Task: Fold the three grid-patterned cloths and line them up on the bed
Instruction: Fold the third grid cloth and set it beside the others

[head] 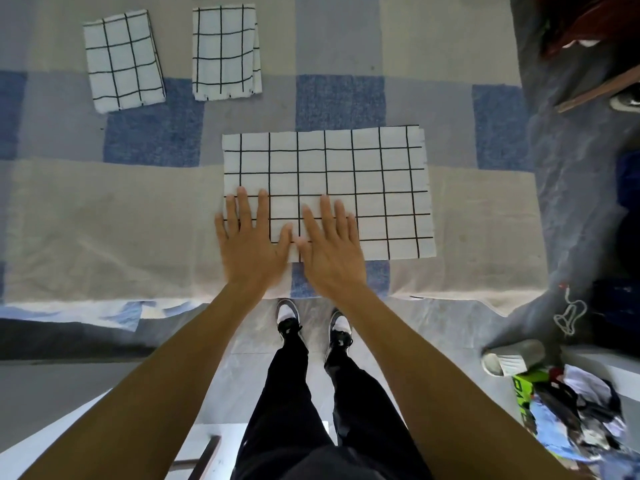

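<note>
Two folded white cloths with black grid lines lie side by side at the far left of the bed: the left folded cloth (124,60) slightly tilted, the right folded cloth (225,51) upright. A third grid cloth (360,188), larger and lying as a wide rectangle, rests near the bed's front edge. My left hand (250,239) lies flat, fingers spread, on its near left corner. My right hand (330,242) lies flat beside it on the cloth's near edge. Neither hand grips anything.
The bed (104,220) wears a blue, grey and beige checked cover. Its front edge runs just past my wrists, with my shoes (313,322) on the floor below. A slipper (509,360) and a pile of clutter (575,414) sit at the right.
</note>
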Motion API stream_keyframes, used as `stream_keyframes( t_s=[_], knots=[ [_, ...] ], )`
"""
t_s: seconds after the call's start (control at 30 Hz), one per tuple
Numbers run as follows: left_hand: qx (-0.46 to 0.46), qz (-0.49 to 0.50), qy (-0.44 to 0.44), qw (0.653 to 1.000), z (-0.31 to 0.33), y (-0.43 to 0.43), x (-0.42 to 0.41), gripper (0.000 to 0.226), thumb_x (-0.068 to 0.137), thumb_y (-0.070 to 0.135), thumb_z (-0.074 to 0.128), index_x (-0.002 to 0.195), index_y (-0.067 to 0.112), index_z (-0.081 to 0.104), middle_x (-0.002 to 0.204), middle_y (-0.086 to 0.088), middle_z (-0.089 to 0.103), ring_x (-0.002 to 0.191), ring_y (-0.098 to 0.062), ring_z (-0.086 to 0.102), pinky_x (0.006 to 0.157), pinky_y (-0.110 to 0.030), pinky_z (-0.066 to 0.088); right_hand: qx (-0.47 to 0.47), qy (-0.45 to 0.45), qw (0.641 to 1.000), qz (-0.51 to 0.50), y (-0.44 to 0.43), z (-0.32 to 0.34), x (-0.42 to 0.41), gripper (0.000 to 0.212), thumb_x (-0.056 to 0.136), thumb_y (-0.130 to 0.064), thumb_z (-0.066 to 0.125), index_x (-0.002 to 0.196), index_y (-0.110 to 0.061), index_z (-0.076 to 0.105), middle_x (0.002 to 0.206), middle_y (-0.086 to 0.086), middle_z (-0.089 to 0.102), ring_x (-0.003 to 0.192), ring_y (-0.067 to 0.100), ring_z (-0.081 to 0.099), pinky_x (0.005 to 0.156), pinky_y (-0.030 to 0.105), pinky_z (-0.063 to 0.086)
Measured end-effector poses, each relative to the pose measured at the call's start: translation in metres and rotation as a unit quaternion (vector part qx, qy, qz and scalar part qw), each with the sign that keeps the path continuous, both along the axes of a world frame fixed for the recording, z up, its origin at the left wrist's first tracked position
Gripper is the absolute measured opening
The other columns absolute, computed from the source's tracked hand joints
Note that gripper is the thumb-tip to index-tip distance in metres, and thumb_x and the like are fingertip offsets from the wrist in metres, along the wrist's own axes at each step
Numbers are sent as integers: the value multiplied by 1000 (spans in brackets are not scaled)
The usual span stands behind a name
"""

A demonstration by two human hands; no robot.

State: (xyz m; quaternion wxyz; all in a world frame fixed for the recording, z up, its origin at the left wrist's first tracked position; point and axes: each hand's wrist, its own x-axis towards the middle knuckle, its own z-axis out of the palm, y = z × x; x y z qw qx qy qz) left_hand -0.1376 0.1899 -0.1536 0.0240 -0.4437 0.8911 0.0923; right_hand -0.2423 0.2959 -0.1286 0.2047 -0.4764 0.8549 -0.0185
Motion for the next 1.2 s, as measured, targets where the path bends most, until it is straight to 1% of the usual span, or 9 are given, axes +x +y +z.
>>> stream_keyframes(
  t_s=[0.23, 0.5, 0.63, 0.7, 0.77, 0.83, 0.9, 0.97, 1.2],
  knots=[
    [6, 8, -9, 1000, 1, 1, 0, 68, 93, 58, 17, 150, 24, 2, 158, -11, 0, 144, -29, -2, 116, -48, 2, 12, 51, 991, -123, 82, -11, -55, 58, 97, -54, 3, 150, -33, -12, 158, 4, -18, 145, 22, -19, 119, 42, -8],
    [67, -16, -44, 997, 17, -5, -1, 72, 92, 60, 18, 150, 22, 0, 157, -13, -6, 144, -30, -8, 115, -50, -2, 43, 42, 990, -126, 92, -3, -63, 61, 94, -56, -3, 148, -33, -17, 155, 3, -27, 142, 23, -25, 117, 43, -11],
    [31, -65, -50, 996, 39, -16, -13, 67, 94, 56, 27, 147, 16, 18, 154, -19, 14, 142, -34, 6, 113, -52, -1, -9, 41, 989, -144, 87, 15, -49, 56, 100, -48, 9, 151, -28, -3, 158, 6, -16, 145, 25, -16, 118, 45, -8],
    [0, -105, -7, 994, 52, -24, -25, 58, 94, 48, 37, 142, 15, 30, 148, -19, 28, 139, -34, 17, 112, -53, 5, -93, 31, 981, -165, 84, 25, -27, 53, 101, -39, 23, 150, -22, 19, 159, 8, 7, 147, 27, 4, 120, 44, 4],
    [-6, -161, 7, 987, 61, -33, -40, 54, 95, 42, 40, 141, 14, 33, 146, -18, 31, 137, -33, 23, 113, -52, 9, -158, 14, 963, -217, 81, 29, -3, 38, 97, -24, 44, 133, -15, 51, 142, 12, 47, 132, 31, 40, 111, 48, 32],
    [5, -214, 9, 977, 66, -44, -57, 52, 96, 38, 40, 142, 13, 32, 147, -16, 31, 136, -32, 25, 113, -50, 9, -171, 9, 948, -270, 78, 29, 20, 21, 93, -22, 50, 108, -15, 64, 108, 6, 63, 101, 26, 55, 90, 47, 47],
    [10, -252, 10, 968, 70, -55, -75, 48, 97, 34, 40, 141, 14, 34, 147, -16, 31, 135, -31, 28, 113, -50, 12, -172, -4, 931, -321, 73, 28, 36, 18, 92, -24, 52, 88, -16, 67, 87, 2, 65, 81, 23, 56, 77, 43, 49],
    [0, -286, 3, 958, 69, -64, -91, 44, 97, 31, 40, 137, 12, 39, 143, -16, 38, 130, -32, 36, 110, -50, 19, -179, -20, 911, -370, 68, 25, 47, 19, 90, -27, 56, 79, -16, 68, 78, 1, 66, 74, 22, 58, 72, 41, 51],
    [-98, -346, -47, 932, 59, -88, -125, 27, 94, 23, 44, 116, 8, 47, 109, -16, 58, 99, -32, 54, 92, -47, 39, -161, -103, 848, -495, 39, 19, 62, 28, 91, -46, 52, 86, -24, 69, 78, -8, 66, 76, 16, 61, 70, 37, 54]
  ],
)
